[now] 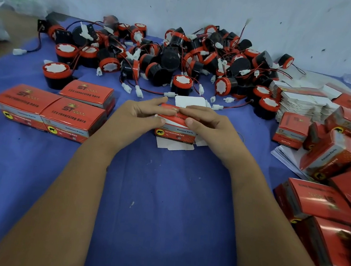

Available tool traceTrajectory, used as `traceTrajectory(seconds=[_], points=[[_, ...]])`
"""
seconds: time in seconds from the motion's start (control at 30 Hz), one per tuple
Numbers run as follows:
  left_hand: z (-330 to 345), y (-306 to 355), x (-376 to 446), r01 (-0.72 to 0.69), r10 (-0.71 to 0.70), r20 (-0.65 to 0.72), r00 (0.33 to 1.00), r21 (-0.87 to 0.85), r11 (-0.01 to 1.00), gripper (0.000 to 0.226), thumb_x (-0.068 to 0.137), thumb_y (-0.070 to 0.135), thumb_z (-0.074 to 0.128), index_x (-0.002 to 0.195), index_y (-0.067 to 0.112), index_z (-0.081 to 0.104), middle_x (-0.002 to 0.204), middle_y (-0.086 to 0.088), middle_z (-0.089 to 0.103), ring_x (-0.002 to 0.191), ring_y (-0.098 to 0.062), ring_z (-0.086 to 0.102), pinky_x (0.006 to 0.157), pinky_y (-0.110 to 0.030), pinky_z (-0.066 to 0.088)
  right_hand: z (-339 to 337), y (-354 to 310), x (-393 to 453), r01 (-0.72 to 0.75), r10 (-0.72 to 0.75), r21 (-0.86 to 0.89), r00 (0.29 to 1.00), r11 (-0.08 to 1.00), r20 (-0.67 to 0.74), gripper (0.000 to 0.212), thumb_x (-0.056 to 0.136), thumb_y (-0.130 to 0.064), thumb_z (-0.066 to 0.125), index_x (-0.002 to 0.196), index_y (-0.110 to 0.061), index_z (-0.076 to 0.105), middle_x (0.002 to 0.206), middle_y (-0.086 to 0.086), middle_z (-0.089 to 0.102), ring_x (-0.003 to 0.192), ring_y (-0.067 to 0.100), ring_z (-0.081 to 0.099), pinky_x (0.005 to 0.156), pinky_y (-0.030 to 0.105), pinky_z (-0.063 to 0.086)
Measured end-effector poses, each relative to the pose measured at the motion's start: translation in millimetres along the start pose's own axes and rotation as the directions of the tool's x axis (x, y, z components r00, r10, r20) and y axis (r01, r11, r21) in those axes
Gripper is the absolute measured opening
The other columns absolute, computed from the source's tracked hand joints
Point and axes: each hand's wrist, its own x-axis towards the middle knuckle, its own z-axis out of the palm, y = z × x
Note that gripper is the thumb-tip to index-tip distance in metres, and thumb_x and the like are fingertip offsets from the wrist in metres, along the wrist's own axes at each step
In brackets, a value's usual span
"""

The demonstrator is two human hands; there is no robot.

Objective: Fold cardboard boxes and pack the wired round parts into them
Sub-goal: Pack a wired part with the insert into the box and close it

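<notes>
A blue cloth (163, 197) covers the surface. Beyond the fingertips (165, 100) sprawls a heap of wired round horns (168, 55), black with red rims, their white connectors trailing toward the fingers. Under the fingers rests a red box (176, 130) with white flaps open. Left of the fingers sit three closed red boxes (50, 107), touching. Right of them lie a stack of flat white-edged box blanks (305, 101) and a loose pile of folded red boxes (335, 183).

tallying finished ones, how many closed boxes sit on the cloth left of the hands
3. One box at the back, two in front side by side: left box and right box. More could hide behind them.
</notes>
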Motion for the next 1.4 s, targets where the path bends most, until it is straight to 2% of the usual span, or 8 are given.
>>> traceTrajectory(seconds=[0.13,0.37,0.6,0.97,1.07,1.13,1.27,1.4], points=[[-1.4,-1.3,-0.9,-0.071,0.082,-0.035,0.996,0.259,0.963,0.049,0.084,0.009,0.075,0.118,0.042,0.064,0.144,0.019,0.044,0.116,0.019,0.042,0.083,0.003,0.038,3.0,3.1,0.7,-0.003,0.004,0.029,1.000,1.000,-0.028,0.024,0.094,-0.018,0.062,0.116,-0.026,0.069,0.127,-0.006,0.058,0.116,0.007,0.056,0.095,0.021,0.050],[15.1,-1.8,1.3,-0.208,0.437,-0.218,0.872,0.644,0.736,0.030,0.074,0.005,0.082,0.103,0.005,0.075,0.105,-0.002,0.068,0.103,-0.021,0.060,0.093,-0.017,0.041,6.8,5.4,3.1,0.030,-0.024,0.049,0.994,0.998,-0.108,0.023,0.092,-0.019,0.065,0.114,-0.027,0.068,0.125,-0.004,0.059,0.115,0.009,0.058,0.096,0.026,0.051],[17.3,-3.0,4.0,-0.180,0.469,-0.210,0.858,0.732,0.657,0.021,0.070,0.010,0.084,0.089,0.004,0.078,0.087,-0.011,0.073,0.085,-0.034,0.064,0.079,-0.053,0.051,9.6,4.9,4.0,0.043,-0.040,0.017,0.990,0.999,-0.136,0.023,0.092,-0.018,0.065,0.113,-0.027,0.068,0.122,-0.005,0.058,0.111,0.005,0.057,0.090,0.017,0.051],[19.0,-0.9,0.4,-0.127,0.393,-0.257,0.883,0.674,0.728,0.020,0.071,0.012,0.084,0.090,0.007,0.079,0.093,-0.009,0.074,0.096,-0.033,0.062,0.088,-0.051,0.047,13.3,-1.9,3.4,0.000,-0.001,-0.007,0.982,1.000,-0.188,0.020,0.098,-0.024,0.057,0.111,-0.021,0.072,0.121,-0.001,0.061,0.107,0.010,0.060,0.083,0.018,0.053],[21.1,0.8,-1.3,-0.112,0.430,-0.254,0.867,0.741,0.663,0.018,0.070,0.012,0.084,0.087,0.009,0.079,0.089,-0.006,0.073,0.099,-0.035,0.061,0.089,-0.050,0.044,22.0,0.8,6.0,-0.030,-0.063,-0.271,0.943,0.962,-0.328,0.018,0.091,-0.036,0.065,0.106,-0.032,0.074,0.124,-0.005,0.059,0.118,0.012,0.052,0.102,0.034,0.044],[24.8,2.4,-2.8,-0.131,0.495,-0.227,0.839,0.797,0.589,0.014,0.071,0.013,0.082,0.085,0.010,0.078,0.087,-0.004,0.072,0.098,-0.036,0.061,0.086,-0.044,0.038,30.4,-0.5,6.1,-0.021,-0.257,-0.566,0.876,0.824,-0.407,0.015,0.086,-0.037,0.069,0.100,-0.033,0.076,0.126,-0.004,0.058,0.122,0.015,0.046,0.105,0.035,0.031],[32.3,3.9,-2.7,-0.173,0.586,-0.173,0.791,0.856,0.486,0.008,0.072,0.005,0.078,0.079,0.008,0.077,0.081,-0.006,0.068,0.088,-0.037,0.062,0.079,-0.043,0.041,39.7,-0.5,5.0,0.233,-0.619,-0.768,0.742,0.596,-0.256,0.005,0.081,-0.012,0.072,0.082,-0.009,0.075,0.090,0.006,0.065,0.086,0.028,0.058,0.078,0.043,0.045],[35.7,4.8,-2.3,-0.111,0.567,-0.207,0.797,0.873,0.476,0.006,0.075,0.004,0.076,0.078,0.009,0.077,0.072,-0.005,0.062,0.081,-0.033,0.059,0.076,-0.034,0.031,40.2,-2.0,2.9,0.237,-0.585,-0.790,0.790,0.566,-0.182,0.004,0.078,-0.008,0.070,0.078,-0.005,0.072,0.075,0.007,0.058,0.073,0.028,0.053,0.068,0.042,0.043]])
